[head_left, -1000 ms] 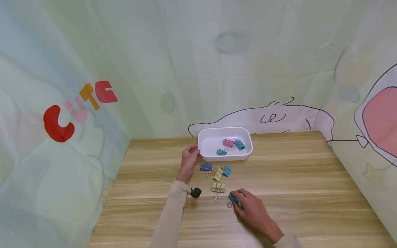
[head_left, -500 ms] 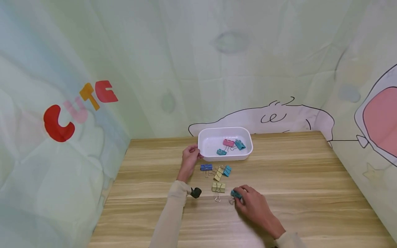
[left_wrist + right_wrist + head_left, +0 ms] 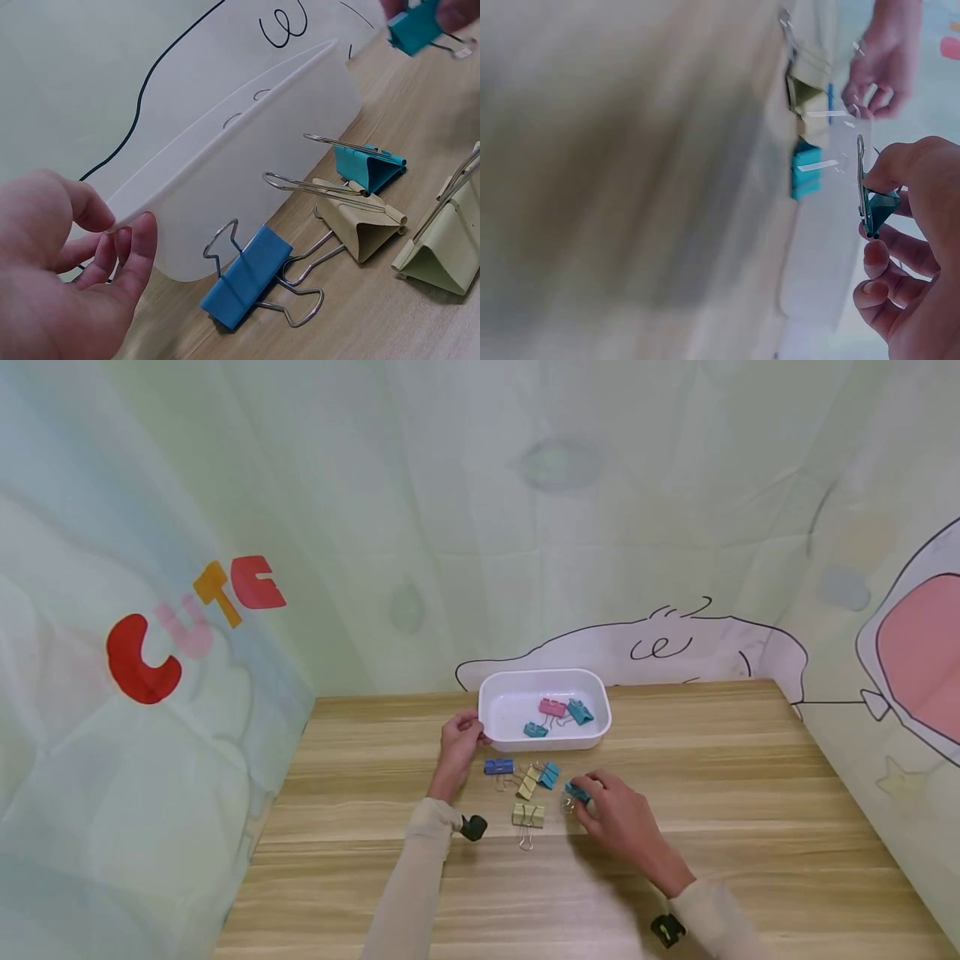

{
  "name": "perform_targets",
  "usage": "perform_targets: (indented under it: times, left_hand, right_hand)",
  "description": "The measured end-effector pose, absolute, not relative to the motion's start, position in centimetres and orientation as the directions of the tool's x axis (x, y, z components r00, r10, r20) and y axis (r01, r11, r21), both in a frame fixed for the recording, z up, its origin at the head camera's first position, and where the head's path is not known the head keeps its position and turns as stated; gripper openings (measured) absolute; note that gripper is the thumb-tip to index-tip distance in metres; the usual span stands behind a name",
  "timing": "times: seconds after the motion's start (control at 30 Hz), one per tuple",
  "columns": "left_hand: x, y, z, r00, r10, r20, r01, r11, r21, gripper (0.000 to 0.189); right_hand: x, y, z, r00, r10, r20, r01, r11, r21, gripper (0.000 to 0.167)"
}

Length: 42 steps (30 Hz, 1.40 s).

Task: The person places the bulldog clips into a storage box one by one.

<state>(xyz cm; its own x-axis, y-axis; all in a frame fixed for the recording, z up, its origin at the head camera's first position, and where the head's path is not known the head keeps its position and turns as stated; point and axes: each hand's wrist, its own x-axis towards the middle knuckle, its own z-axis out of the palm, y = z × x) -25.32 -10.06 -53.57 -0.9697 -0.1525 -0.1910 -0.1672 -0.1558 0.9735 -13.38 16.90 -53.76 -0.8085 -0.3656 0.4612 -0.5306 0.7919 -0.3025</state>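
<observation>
My left hand (image 3: 459, 747) pinches the left rim of a white plastic tray (image 3: 232, 180) between thumb and fingers. Inside that tray lie a pink binder clip (image 3: 552, 707) and two teal ones. Above the table, my right hand (image 3: 621, 817) holds a teal binder clip (image 3: 881, 210) between thumb and fingers, its wire handles sticking out. On the wood in front of the tray are a blue binder clip (image 3: 247, 276), a yellow one (image 3: 358, 217) and a teal one (image 3: 369, 168) close together. Nearer to me lies a pale yellow-green binder clip (image 3: 528, 815).
The wooden table (image 3: 360, 793) backs onto a pale printed curtain (image 3: 390, 527), which also hangs at both sides. The tray stands near the table's far edge. A dark wrist device (image 3: 473, 827) shows at my left sleeve, another (image 3: 667, 930) at the right.
My right hand has lifted the teal binder clip and carried it forward toward the tray, slightly to the right. The left hand has stayed at the tray's rim.
</observation>
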Motion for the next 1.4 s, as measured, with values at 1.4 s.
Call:
perform_targets:
  times: [1.4]
  left_hand:
    - [-25.5,-10.2,-54.0,-0.968,-0.160,-0.192,-0.165,-0.165,0.972,0.036]
  right_hand:
    - [-23.7,15.7,-44.8,-0.823,-0.224,0.522,-0.462,0.799,-0.386,0.026]
